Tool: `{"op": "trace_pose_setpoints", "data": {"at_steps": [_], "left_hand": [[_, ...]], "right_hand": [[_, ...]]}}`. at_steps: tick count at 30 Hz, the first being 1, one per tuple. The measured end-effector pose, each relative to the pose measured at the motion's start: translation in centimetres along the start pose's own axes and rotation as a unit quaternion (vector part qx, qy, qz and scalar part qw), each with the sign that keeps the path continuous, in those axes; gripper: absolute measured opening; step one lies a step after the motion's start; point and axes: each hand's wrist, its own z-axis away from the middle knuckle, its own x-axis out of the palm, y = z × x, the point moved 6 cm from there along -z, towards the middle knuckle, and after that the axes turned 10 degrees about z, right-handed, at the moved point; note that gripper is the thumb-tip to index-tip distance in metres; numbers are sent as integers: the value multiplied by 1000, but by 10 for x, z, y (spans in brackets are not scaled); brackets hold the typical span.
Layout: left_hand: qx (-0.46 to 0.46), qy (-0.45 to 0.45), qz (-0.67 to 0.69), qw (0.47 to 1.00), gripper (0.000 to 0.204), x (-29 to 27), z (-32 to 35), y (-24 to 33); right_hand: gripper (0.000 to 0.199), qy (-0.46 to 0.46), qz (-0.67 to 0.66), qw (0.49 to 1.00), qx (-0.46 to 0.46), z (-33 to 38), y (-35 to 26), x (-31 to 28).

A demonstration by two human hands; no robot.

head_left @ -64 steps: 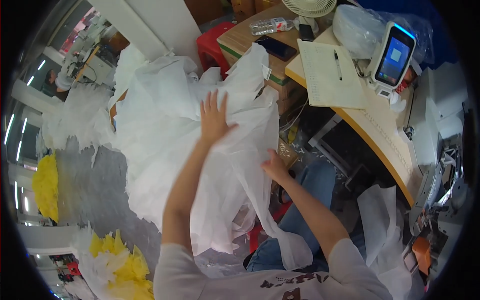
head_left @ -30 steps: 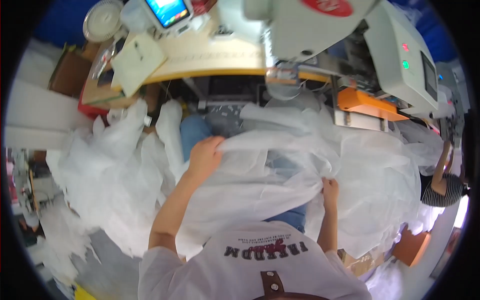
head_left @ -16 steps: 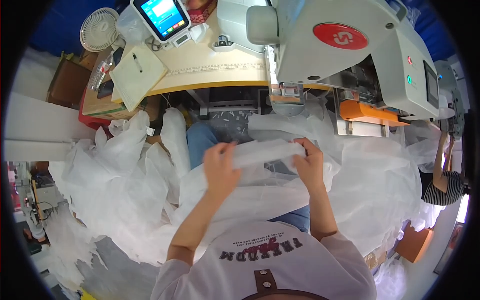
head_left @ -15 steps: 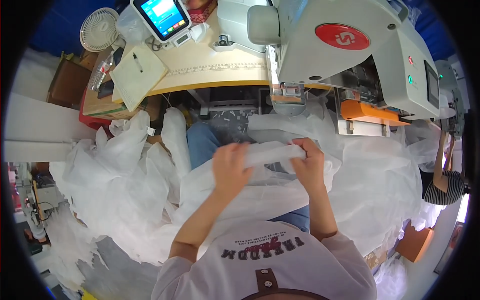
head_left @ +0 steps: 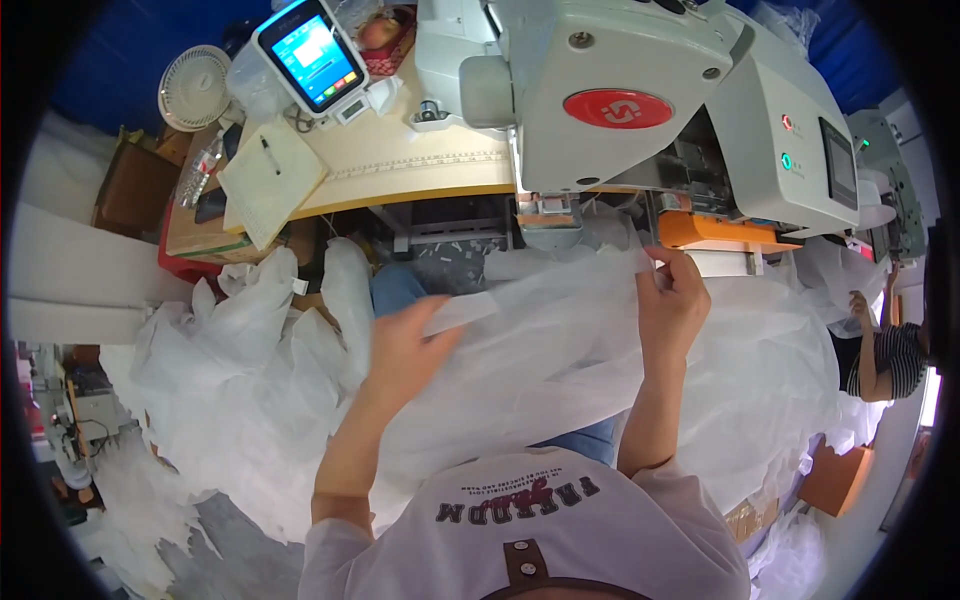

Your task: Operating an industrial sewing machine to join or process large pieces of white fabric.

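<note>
A wide stretch of sheer white fabric spreads across my lap between both hands. My left hand grips the fabric's folded edge at the left, thumb against fingers, slightly blurred. Further right and higher, my right hand pinches a corner of the same cloth, its fingers curled. The edge between the hands lies below the head of a grey-white sewing machine with a red oval badge. That cloth is nearest the machine's narrow arm end, by my right hand.
A wooden worktable with a ruler strip carries a lit control screen and an open notebook. A white fan stands at left. White fabric heaps flank me. A co-worker in a striped top is at far right.
My hands have moved apart, the left to the left and the right up and rightward. The fabric that was bunched between them is now spread wider. The whole view has shifted slightly.
</note>
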Motion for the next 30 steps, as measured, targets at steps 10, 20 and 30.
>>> {"op": "trace_pose_setpoints", "data": {"at_steps": [10, 20, 30], "left_hand": [[117, -33, -18, 992, 8, -4, -56, 14], [-238, 43, 375, 895, 13, -106, -13, -89], [-400, -25, 273, 875, 14, -126, -84, -116]], "right_hand": [[5, -317, -345, 863, 190, 8, 37, -2], [24, -171, -264, 949, 20, -2, -9, 39], [25, -194, -54, 979, -25, -21, -28, 80]]}}
